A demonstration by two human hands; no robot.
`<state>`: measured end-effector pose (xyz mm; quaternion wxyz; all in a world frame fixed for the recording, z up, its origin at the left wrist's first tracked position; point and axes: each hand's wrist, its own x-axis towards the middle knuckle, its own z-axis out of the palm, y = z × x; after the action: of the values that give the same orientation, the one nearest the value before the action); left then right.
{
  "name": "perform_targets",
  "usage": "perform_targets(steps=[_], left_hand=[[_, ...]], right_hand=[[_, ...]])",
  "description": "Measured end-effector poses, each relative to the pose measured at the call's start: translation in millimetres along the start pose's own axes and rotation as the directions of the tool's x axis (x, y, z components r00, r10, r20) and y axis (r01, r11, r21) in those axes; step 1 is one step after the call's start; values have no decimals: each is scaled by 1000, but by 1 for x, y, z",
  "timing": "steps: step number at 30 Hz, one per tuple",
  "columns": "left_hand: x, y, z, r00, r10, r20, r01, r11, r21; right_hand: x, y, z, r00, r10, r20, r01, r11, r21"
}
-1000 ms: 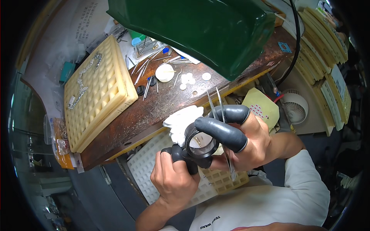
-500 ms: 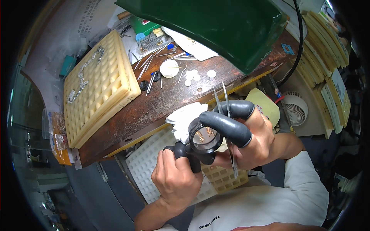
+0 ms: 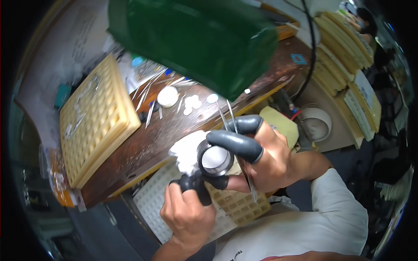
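Note:
My right hand (image 3: 270, 158) wears black finger cots and grips a round black-rimmed loupe (image 3: 216, 157) between index finger and thumb. A pair of metal tweezers (image 3: 249, 180) is also tucked among its fingers, tips pointing up and away. Just left of the loupe, my left hand (image 3: 189, 209) is closed with black-cotted fingers pinched together below it. Whatever it pinches is hidden by the fingers and loupe. Against the fingertips, at the bench's front edge, lies a bunched white cloth-like thing (image 3: 185, 150). The loupe's glass shows a pale white surface.
A green lamp-like hood (image 3: 187, 39) hangs over the wooden bench. Thin metal tools, a white jar (image 3: 167, 96) and small white discs (image 3: 191, 103) lie beneath. A yellow gridded tray (image 3: 93, 126) stands left. Another gridded tray (image 3: 159, 213) sits under my hands. A white fan (image 3: 315, 124) is right.
The whole view has shifted, so bench and hands appear further left. Gold-coloured pieces seen through the loupe before no longer show; the glass is white now. Both hands keep their grips.

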<state>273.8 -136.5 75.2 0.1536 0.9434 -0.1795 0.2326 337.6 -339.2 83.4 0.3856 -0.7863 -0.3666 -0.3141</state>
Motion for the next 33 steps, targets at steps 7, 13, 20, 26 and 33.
perform_targets(steps=[7,13,20,26,33], left_hand=[[-8,-1,1,998,-46,49,45,999,21],[-1,2,1,1000,-18,18,19,999,-34],[-1,2,0,999,-19,28,20,999,-33],[-2,1,-1,1000,-15,23,16,999,-46],[-4,-4,1,999,8,42,-9,1000,21]], right_hand=[[4,76,-59,939,96,-330,-239,871,-429],[4,111,-90,933,236,-272,-355,732,-582],[-7,50,-63,939,226,-259,-280,940,-196],[-13,7,-18,993,64,100,-79,984,161],[-14,-5,-1,995,-69,-75,74,995,69]])
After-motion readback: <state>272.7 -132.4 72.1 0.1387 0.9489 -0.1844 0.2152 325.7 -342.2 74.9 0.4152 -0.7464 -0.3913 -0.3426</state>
